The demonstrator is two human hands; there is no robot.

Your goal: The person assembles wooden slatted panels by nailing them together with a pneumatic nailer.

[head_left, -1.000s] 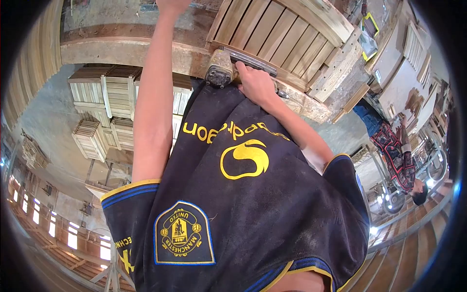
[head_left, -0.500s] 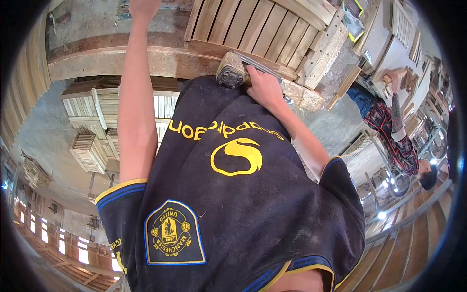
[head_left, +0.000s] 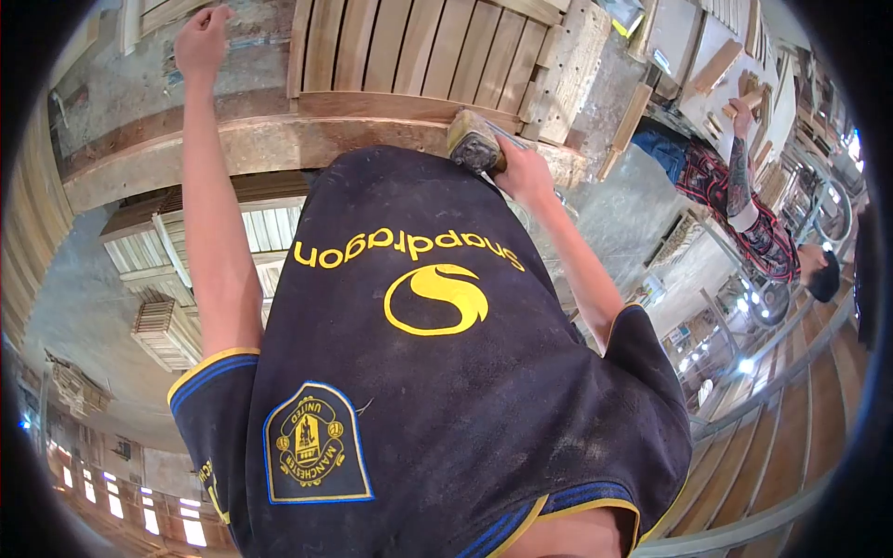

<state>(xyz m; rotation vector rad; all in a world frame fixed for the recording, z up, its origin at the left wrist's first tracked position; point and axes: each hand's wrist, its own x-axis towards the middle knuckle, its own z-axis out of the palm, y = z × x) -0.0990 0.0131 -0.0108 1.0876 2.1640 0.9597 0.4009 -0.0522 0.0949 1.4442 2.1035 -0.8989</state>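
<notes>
Grip of the right hand is closed around the rear of a dusty power tool. The tool's blocky head sits at the near edge of the worktop, right of the middle, pressed against the near rail of a slatted panel. The tool's lower part is hidden behind the hand and the hem of the dark shirt, so how it meets the wood cannot be seen.

The left hand is stretched well out to the far left part of the worktop, just beside the left side of the slatted panel. Its fingers are curled in towards the palm, and only the back of the hand shows, so I cannot tell whether it holds anything. It rests on or just above the dusty surface there, well apart from the tool.

The slatted panel lies flat on the worktop, its slats running away from the near edge. A thicker end piece stands at its right side, near the worktop's right corner.

Below the near edge, on the floor to the left, stand stacked slatted pieces of pale wood.

Off to the right, well clear of the worktop, a co-worker in a patterned sleeve reaches an arm towards small wooden blocks on another bench.
</notes>
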